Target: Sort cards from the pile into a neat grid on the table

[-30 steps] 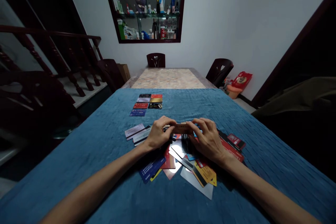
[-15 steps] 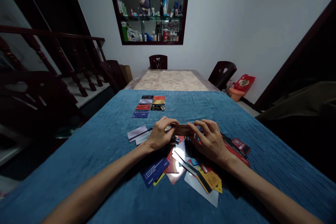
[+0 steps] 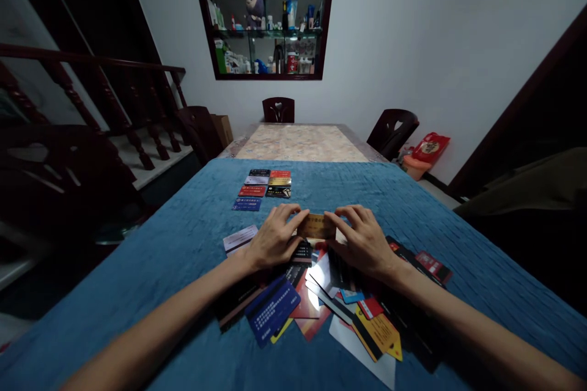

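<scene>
The gold card [image 3: 316,226] sits pinched between both hands — left hand [image 3: 274,238] fingertips clamp its left edge, right hand [image 3: 362,239] its right — just above the scattered card pile [image 3: 321,293].

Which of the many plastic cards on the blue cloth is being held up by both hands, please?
The tan-gold card, pinched at its ends between the left hand and right hand; every other card lies flat on the blue cloth.
</scene>
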Action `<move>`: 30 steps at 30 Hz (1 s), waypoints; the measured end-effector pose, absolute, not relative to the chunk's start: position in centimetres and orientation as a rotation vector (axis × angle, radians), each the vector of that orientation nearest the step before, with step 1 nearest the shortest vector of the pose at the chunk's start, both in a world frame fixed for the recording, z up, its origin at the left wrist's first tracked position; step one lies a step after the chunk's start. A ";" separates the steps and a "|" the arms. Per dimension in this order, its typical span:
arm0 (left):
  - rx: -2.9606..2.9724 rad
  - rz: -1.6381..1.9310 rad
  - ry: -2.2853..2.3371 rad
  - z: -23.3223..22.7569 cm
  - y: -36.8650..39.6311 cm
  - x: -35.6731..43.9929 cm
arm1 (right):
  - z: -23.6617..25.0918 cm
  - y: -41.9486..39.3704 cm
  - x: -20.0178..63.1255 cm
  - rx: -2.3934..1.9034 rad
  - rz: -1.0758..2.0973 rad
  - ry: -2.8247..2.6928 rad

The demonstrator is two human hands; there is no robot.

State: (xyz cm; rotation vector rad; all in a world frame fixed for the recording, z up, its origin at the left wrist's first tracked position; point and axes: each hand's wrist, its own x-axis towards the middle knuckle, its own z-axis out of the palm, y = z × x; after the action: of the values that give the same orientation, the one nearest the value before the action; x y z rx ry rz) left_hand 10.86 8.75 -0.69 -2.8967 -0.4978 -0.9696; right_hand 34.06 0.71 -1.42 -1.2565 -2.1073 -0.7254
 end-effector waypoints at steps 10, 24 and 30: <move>-2.842 -0.799 -0.544 0.4 11.4 10.3 | -0.8 4.4 34.1 -1.192 -0.627 -2.191; -2.821 -0.493 -0.842 1.9 17.0 10.2 | 0.4 12.5 33.9 -1.186 -0.368 -2.343; -2.777 -0.401 -0.949 2.5 20.3 10.5 | 0.6 16.4 33.8 -1.219 -0.259 -2.372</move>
State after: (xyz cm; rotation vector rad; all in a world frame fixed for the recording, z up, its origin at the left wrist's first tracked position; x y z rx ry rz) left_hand 10.46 20.32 2.47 -2.7770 -0.9486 -0.4015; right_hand 33.80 16.42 0.57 -1.2194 -2.3720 -0.2586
